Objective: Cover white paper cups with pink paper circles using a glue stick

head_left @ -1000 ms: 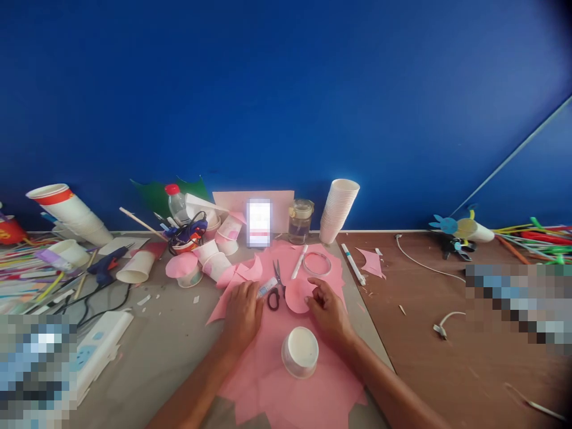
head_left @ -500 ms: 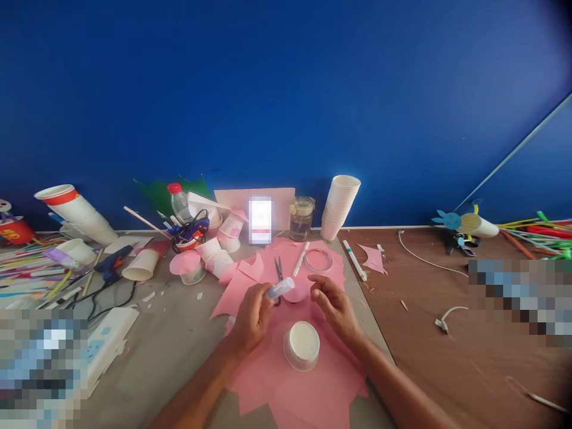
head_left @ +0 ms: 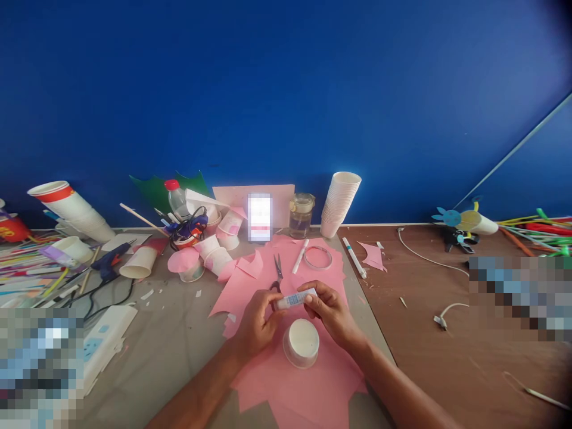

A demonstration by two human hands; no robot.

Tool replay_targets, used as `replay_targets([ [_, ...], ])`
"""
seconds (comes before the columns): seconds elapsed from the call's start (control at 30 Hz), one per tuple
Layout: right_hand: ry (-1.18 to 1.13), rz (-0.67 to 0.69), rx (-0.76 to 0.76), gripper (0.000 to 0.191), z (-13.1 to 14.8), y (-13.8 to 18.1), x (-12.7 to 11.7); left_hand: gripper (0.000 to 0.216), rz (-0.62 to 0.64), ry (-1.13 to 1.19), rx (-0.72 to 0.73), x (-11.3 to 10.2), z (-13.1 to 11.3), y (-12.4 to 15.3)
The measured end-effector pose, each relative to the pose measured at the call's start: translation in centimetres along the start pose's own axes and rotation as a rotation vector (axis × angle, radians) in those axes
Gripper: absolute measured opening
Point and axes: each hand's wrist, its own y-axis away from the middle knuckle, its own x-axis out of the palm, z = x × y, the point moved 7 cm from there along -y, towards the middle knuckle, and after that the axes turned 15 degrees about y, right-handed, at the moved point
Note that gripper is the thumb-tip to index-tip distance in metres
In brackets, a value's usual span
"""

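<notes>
A white glue stick [head_left: 295,299] with blue print lies level between my two hands, above the pink paper [head_left: 313,387]. My left hand [head_left: 261,316] has its fingers closed at the left end of the stick. Thumb and fingers of my right hand [head_left: 330,307] pinch the right end. Just below them, an upturned white paper cup [head_left: 304,338] sits on the pink paper. Scissors [head_left: 277,268] lie behind my left hand, blades pointing away. The pink round piece seen earlier is hidden by my hands.
Behind lie a tape ring [head_left: 319,257] and white markers [head_left: 300,256]. A tall cup stack [head_left: 340,202], a jar [head_left: 302,214] and a blurred bright screen [head_left: 260,217] stand at the wall. Glue gun [head_left: 107,265], power strip [head_left: 109,339] and cups are left; a cable [head_left: 433,262] is right.
My right hand has closed on the glue stick. The stick has moved right and slightly down, turning so its printed side shows. The cup stays where it was on the paper.
</notes>
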Motion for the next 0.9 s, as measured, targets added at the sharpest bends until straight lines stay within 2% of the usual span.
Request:
replay_targets([
  [0.13,-0.024,-0.050,-0.001,0.030,-0.2,-0.2,-0.6,0.016,-0.025,-0.064,0.084,-0.6,-0.4,-0.1],
  [0.2,-0.123,-0.163,-0.012,0.028,-0.4,-0.6,-2.6,0.018,-0.108,-0.027,0.079,-1.8,0.0,-0.2],
  [0.27,-0.291,-0.370,-0.049,0.024,-0.5,-0.7,-5.8,0.023,-0.258,0.066,0.010,-3.5,1.1,-0.3],
  [0.3,-0.346,-0.424,-0.062,0.021,-0.6,-0.8,-7.0,0.026,-0.343,0.113,-0.009,-4.4,1.5,-0.3],
  [0.37,-0.418,-0.431,-0.070,0.019,-0.6,-1.0,-8.2,0.028,-0.376,0.169,-0.012,-4.7,1.8,-0.6],
  [0.43,-0.464,-0.368,-0.047,0.018,-0.8,-1.2,-7.8,0.027,-0.330,0.284,-0.040,-3.9,2.0,-0.9],
  [0.57,-0.541,-0.279,0.023,0.022,-1.5,-1.4,-5.6,0.024,-0.203,0.520,-0.216,-1.5,2.7,-0.9],
  [0.73,-0.734,-0.251,0.164,0.033,-2.9,-1.5,-4.1,0.022,-0.180,0.926,-0.389,-0.3,3.6,-0.8],
  [0.8,-0.777,-0.233,0.200,0.034,-3.1,-1.5,-3.9,0.020,-0.180,0.948,-0.418,-0.3,3.9,-0.8],
  [0.9,-0.776,-0.194,0.202,0.030,-2.9,-1.5,-3.6,0.028,-0.175,0.816,-0.401,-0.5,4.3,-0.9],
])
